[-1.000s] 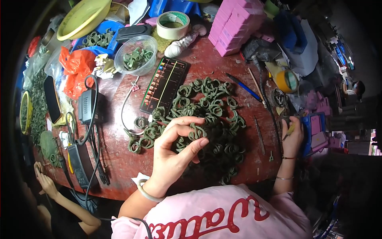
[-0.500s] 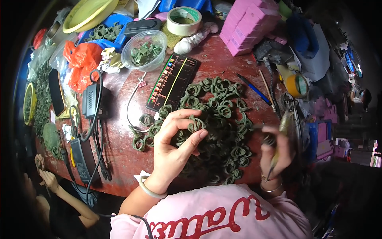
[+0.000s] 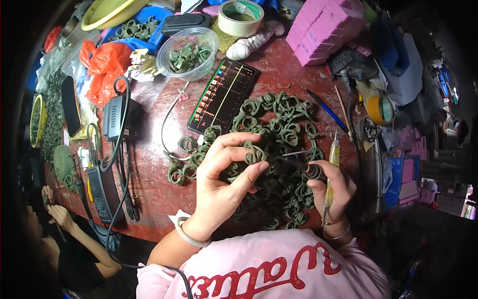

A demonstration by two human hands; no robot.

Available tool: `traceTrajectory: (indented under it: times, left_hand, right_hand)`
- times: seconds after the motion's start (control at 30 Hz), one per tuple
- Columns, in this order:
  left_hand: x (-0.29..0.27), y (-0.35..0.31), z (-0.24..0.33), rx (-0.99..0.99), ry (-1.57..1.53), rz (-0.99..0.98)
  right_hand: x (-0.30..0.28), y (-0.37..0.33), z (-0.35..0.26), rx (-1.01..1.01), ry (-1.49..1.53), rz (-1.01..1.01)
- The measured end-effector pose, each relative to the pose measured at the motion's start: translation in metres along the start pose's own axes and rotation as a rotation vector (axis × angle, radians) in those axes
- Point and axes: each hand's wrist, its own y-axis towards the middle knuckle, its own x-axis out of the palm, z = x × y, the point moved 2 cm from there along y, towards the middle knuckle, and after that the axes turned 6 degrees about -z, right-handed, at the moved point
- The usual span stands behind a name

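My left hand [image 3: 219, 187] pinches a dark green ring [image 3: 254, 153], which looks like wax, between thumb and fingers. To its right, my right hand [image 3: 337, 192] is closed around a black-handled tool [image 3: 314, 171] with a thin metal tip. That tip points left toward the ring, with a gap between them. A slim yellowish tool [image 3: 333, 159] is also tucked between the right hand's fingers, standing upright. Beneath and beyond both hands spreads a heap of similar green rings [image 3: 294, 134], partly shadowed and covered by my hands.
Beyond the heap lies a phone [image 3: 221, 97] with its screen lit. Further back stand a clear bowl [image 3: 186, 55], a tape roll [image 3: 241, 19] and stacked pink blocks [image 3: 326, 30]. A blue pen [image 3: 326, 110] is at right; black power adapters [image 3: 104, 194] with cables at left. Another person's hand [image 3: 60, 217] shows lower left.
My right hand has come left toward the ring, bringing the black-handled tool's tip closer. The left hand still holds the ring. The whole view has shifted slightly.
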Motion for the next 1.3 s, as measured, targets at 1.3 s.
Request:
traceTrajectory:
  times: [1.3]
  left_hand:
    - [0.0009, -0.0010, -0.0006, 0.018, 0.015, -0.026]
  right_hand:
    - [0.0032, -0.0026, 0.0039, -0.018, -0.045, -0.022]
